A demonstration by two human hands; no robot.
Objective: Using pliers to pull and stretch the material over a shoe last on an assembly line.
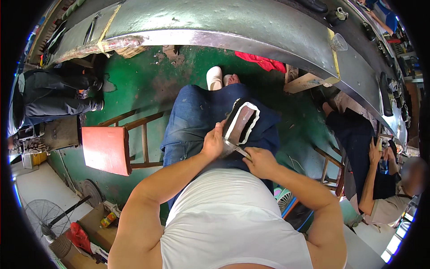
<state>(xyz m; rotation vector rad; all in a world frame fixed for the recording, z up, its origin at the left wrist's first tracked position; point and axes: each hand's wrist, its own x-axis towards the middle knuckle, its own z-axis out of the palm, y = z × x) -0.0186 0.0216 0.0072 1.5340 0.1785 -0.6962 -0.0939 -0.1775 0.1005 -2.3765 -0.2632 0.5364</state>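
A shoe under assembly (242, 122) rests sole side up on my lap, over the blue cloth of my legs. Its brown bottom is ringed by a ragged white edge, with black material along the sides. My left hand (213, 141) is closed around its near end, the thumb pointing up along the side. Closed in my right hand (262, 162) is a hand tool (238, 149) with a grey metal head and a pale handle. The head lies at the shoe's near end, close to my left fingers; its exact shape is partly hidden.
A metal-topped bench (201, 27) curves across the far side. A red-topped stool (106, 150) stands left, and a wire fan (47, 219) at lower left. Another person (380, 179) sits at right; another person's dark-trousered legs (62, 96) show at left. Red cloth (262, 61) hangs beneath the bench.
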